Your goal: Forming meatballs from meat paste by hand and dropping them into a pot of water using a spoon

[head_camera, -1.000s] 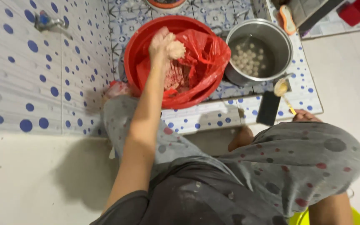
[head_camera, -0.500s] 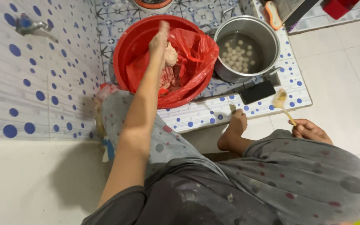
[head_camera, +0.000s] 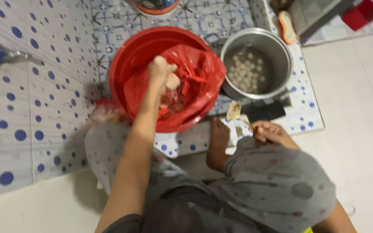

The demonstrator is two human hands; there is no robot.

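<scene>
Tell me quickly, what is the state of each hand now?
Left hand: closed on a lump of pale paste over the red basin.
Right hand: closed on a spoon.

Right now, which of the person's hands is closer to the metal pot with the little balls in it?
Right. The right hand, holding a spoon, sits just below the metal pot near the knee. The left hand is farther off, over the red basin, gripping a pale lump.

Soft, even indoor light; slight motion blur throughout.
</scene>
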